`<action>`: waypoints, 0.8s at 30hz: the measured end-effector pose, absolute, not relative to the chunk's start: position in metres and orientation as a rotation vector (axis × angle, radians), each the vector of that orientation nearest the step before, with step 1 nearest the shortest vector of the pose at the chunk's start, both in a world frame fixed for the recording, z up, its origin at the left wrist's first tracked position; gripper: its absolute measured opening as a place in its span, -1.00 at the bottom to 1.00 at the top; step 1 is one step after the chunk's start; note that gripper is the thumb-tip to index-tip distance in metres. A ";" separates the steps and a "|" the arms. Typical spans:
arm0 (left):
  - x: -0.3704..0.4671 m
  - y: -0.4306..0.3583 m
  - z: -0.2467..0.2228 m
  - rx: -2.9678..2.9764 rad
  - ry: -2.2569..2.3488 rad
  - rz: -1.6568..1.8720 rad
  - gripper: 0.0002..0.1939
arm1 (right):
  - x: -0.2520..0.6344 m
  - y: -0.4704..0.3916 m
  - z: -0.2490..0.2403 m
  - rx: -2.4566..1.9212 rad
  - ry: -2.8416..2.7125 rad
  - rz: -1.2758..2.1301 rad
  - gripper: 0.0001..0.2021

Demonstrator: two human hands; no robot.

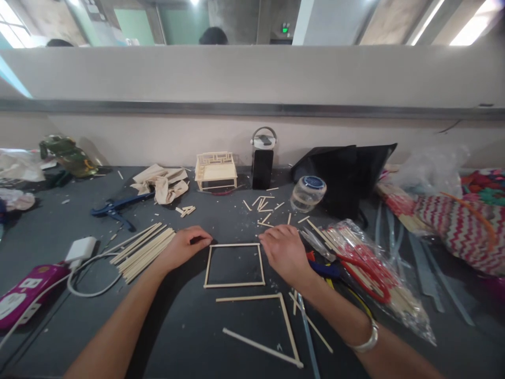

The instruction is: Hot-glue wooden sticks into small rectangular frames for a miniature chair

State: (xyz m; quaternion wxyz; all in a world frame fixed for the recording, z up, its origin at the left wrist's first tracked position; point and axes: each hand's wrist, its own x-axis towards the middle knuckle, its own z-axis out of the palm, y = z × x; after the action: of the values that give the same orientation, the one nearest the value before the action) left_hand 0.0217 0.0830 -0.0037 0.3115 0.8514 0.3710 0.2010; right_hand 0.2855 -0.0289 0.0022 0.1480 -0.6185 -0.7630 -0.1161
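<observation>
A small rectangular frame of thin wooden sticks (235,285) lies flat on the dark table in front of me. My left hand (188,245) is closed, thumb and forefinger pinched at its far left corner. At the far right corner, my right hand (286,255) has its fingers curled together against the frame. Nearer to me lies a three-sided stick outline (290,329), its left side open. A bundle of wooden sticks (148,250) lies beside and partly behind my left wrist. Scissors with red handles (369,281) lie right of my right hand.
At the back stand a miniature stick-built bed (216,171), a phone (262,169) and a clear jar (310,193). Blue cutters (118,208) lie left. Short stick pieces (262,204) are scattered ahead. A purple power strip (33,292) and plastic-bagged sticks (379,268) flank the workspace.
</observation>
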 end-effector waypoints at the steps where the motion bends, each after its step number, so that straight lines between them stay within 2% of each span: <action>1: 0.021 0.083 -0.004 2.248 0.983 0.530 -0.75 | 0.286 -0.029 0.002 -1.784 -2.181 -0.338 -0.81; 14: 0.023 0.081 -0.004 2.257 0.999 0.484 -0.77 | 0.282 -0.033 0.006 -1.701 -2.218 -0.233 -0.78; 24: 0.020 0.082 -0.006 2.267 1.017 0.553 -0.80 | 0.271 -0.047 0.014 -1.234 -2.558 0.076 -0.80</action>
State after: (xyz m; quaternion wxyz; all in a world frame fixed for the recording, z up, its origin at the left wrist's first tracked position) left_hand 0.0195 0.0816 -0.0064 0.2936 0.8515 0.3817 0.2077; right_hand 0.2705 -0.0468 0.0141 0.1496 -0.4295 -0.8902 0.0263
